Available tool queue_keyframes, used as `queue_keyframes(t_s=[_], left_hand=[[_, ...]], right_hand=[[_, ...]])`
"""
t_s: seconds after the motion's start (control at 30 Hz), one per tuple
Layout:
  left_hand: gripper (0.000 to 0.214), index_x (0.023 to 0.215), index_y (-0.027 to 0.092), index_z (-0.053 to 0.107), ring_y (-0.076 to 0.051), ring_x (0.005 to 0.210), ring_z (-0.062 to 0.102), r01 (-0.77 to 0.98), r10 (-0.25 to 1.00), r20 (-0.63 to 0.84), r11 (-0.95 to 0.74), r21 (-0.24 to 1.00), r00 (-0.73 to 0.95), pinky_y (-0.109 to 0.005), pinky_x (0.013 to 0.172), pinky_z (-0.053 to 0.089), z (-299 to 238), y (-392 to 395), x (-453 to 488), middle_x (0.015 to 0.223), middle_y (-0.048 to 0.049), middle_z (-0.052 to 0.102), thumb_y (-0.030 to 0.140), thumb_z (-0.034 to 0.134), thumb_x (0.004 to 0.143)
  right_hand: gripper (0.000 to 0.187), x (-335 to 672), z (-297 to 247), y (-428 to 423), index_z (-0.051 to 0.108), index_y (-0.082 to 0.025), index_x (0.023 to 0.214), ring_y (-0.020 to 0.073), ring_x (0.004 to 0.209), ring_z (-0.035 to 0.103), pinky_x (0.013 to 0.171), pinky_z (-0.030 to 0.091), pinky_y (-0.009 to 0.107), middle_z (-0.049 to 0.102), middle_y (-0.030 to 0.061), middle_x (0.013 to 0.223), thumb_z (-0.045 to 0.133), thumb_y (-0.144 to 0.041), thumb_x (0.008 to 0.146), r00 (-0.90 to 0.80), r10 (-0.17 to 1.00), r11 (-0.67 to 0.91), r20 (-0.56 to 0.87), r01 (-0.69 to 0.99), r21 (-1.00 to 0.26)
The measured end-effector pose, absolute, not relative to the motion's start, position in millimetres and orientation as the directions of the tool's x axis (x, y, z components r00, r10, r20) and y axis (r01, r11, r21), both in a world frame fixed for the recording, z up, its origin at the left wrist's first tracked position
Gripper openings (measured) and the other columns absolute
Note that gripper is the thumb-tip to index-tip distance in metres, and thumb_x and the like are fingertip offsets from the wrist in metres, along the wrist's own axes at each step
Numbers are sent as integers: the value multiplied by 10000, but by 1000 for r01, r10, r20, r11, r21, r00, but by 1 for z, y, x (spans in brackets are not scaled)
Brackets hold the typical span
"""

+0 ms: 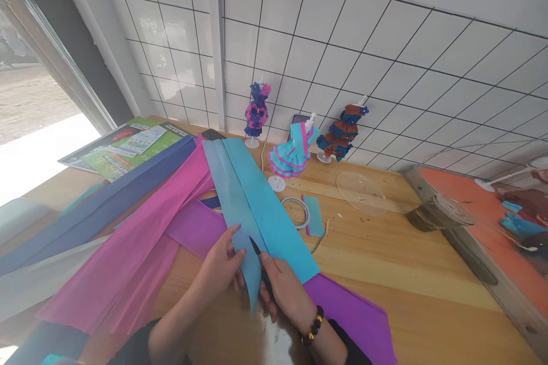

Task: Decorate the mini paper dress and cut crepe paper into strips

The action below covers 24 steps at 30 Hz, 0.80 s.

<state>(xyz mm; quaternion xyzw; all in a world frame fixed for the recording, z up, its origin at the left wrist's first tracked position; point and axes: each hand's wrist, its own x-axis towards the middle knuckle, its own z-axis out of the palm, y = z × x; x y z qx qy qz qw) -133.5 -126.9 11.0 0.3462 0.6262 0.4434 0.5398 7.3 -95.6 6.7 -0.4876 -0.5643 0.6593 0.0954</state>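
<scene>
My right hand [282,285] is closed around a pair of dark scissors [256,246], whose blades point up and to the left along a strip of light blue crepe paper [242,211]. On the left edge of that strip, my left hand [225,262] pinches the paper between thumb and fingers. The strip's near end curls down between both hands. Beside it lies a folded length of turquoise crepe paper [265,205]. Purple paper [351,313] shows at the right of my right hand, and another purple piece [201,228] sits left of the blue strip.
Pink [128,234] and dark blue paper lengths [98,205] spread across the left side. A tape roll [295,213] lies right of the turquoise paper. Three small dressed figures, one in turquoise [291,151], stand by the tiled wall. A brown container [440,212] is at right.
</scene>
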Motion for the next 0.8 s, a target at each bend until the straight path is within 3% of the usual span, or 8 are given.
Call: queue_keyframes(t_s=[0.23, 0.8], left_hand=[[588, 1339, 186, 252, -142, 397, 570, -43, 916, -361, 359, 932, -178, -222, 312, 434, 6, -129, -135, 576, 63, 532, 292, 490, 811], [600, 1340, 171, 247, -146, 381, 568, -59, 911, -372, 367, 928, -176, -217, 302, 420, 6, -128, -133, 566, 65, 525, 276, 489, 802]], right_hand=[[629, 7, 8, -96, 409, -184, 422, 50, 231, 301, 302, 279, 188, 338, -59, 305, 213, -568, 881, -497, 672, -348, -549, 443, -826], [615, 6, 13, -95, 398, -183, 385, 59, 204, 315, 257, 235, 172, 320, -55, 270, 224, -421, 925, -489, 678, -343, -548, 448, -825]])
